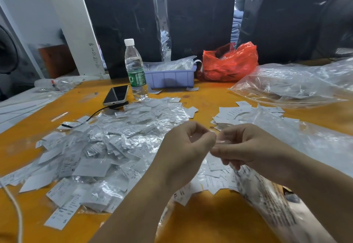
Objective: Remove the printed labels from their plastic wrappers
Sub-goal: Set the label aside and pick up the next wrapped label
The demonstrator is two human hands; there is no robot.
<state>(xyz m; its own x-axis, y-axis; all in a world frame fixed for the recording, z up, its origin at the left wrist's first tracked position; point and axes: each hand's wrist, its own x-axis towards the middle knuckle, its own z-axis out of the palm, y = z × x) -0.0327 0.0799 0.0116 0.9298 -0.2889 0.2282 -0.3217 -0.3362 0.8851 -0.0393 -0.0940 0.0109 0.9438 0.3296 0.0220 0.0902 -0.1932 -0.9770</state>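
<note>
both hands meet above the orange table (200,97). left hand (186,147) and right hand (246,147), fingers curled, pinch one small clear wrapper (219,141) between them. step: opening it, probably. next: slide label out, drop on loose labels (233,113).

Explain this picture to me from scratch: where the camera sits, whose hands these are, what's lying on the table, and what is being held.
There is one picture, taken by a wide-angle camera worn on a person's head, looking down at their bare hands. No machine is involved. The left hand and right hand meet over an orange table and together pinch a small clear plastic wrapper; its contents are too blurred to tell. To the left lies a heap of white printed labels in crinkled wrappers. Farther back stand a clear water bottle with a green label, a dark smartphone, a lilac plastic tray and a red plastic bag.
</note>
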